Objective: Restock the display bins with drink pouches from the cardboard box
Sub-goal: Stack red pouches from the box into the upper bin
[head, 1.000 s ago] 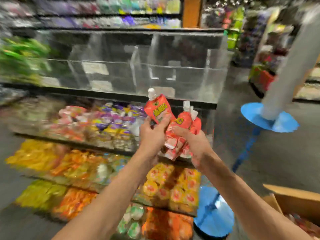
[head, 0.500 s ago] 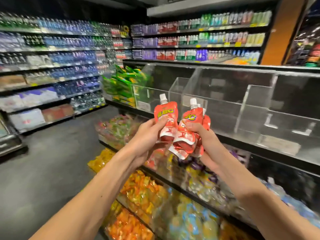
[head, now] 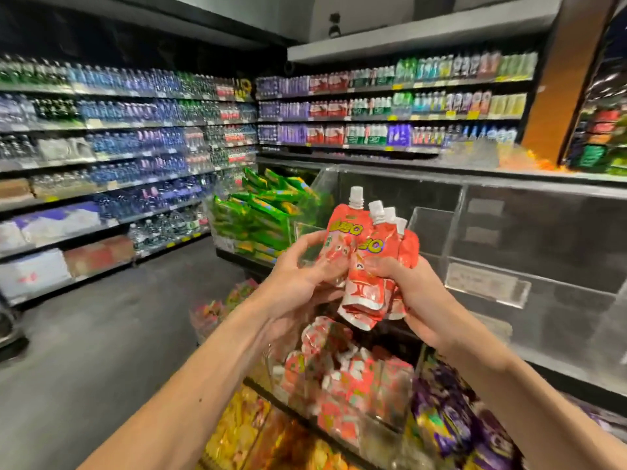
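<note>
I hold several red drink pouches with white caps in front of the clear display bins. My left hand [head: 298, 279] grips one red pouch [head: 339, 242] by its lower part. My right hand [head: 417, 296] grips a bunch of red pouches [head: 369, 279], their caps fanned upward. Below my hands a clear bin [head: 383, 425] holds more red pouches [head: 342, 385]. The upper clear bins [head: 529, 252] to the right look bare. The cardboard box is out of view.
A bin of green pouches [head: 261, 215] stands behind my left hand. Purple pouches [head: 451, 422] and yellow-orange pouches [head: 244, 432] fill lower bins. Bottle shelves [head: 118, 137] line the left and back walls. Grey floor [head: 84, 351] lies on the left.
The view has swung left along the display. My hands have stayed together with the pouches, and the bin of red pouches has come into view below them.
</note>
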Demonstrator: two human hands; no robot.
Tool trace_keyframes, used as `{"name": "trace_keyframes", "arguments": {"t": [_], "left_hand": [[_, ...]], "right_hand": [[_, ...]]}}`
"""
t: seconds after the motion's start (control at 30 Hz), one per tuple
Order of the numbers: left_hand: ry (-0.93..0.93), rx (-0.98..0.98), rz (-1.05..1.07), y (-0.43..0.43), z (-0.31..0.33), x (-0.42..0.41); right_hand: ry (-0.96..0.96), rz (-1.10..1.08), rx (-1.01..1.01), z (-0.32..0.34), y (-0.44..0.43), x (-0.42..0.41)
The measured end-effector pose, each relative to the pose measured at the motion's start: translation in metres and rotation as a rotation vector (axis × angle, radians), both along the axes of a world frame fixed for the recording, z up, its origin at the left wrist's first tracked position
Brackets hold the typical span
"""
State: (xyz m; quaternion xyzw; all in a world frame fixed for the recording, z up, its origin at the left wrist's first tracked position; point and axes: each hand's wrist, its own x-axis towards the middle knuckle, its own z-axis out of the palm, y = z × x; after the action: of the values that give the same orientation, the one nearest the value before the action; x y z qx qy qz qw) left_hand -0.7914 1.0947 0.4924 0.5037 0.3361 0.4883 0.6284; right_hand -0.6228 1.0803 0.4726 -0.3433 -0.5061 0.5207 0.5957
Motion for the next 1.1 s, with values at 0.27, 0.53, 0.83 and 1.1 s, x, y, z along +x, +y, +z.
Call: {"name": "trace_keyframes", "arguments": {"t": [0.27, 0.53, 0.83, 1.1], "left_hand": [[0.128, 0.212, -0.167, 0.105, 0.01, -0.016], [0.172, 0.326, -0.458, 0.185, 0.045, -0.016], [0.965, 0.751, -0.346, 0.247, 0.047, 0.001], [1.483, 0.801, -0.435, 0.28, 0.034, 0.044]], "right_hand": [[-0.083, -0.196, 0.006, 0.024, 0.055, -0.021], [-0.083, -0.456, -0.162, 0.07, 0.111, -0.034], [-0.805, -0.99, -0.404, 0.074, 0.159, -0.009], [-1.323, -0.933, -0.604, 0.053, 0.201, 0.002]]}}
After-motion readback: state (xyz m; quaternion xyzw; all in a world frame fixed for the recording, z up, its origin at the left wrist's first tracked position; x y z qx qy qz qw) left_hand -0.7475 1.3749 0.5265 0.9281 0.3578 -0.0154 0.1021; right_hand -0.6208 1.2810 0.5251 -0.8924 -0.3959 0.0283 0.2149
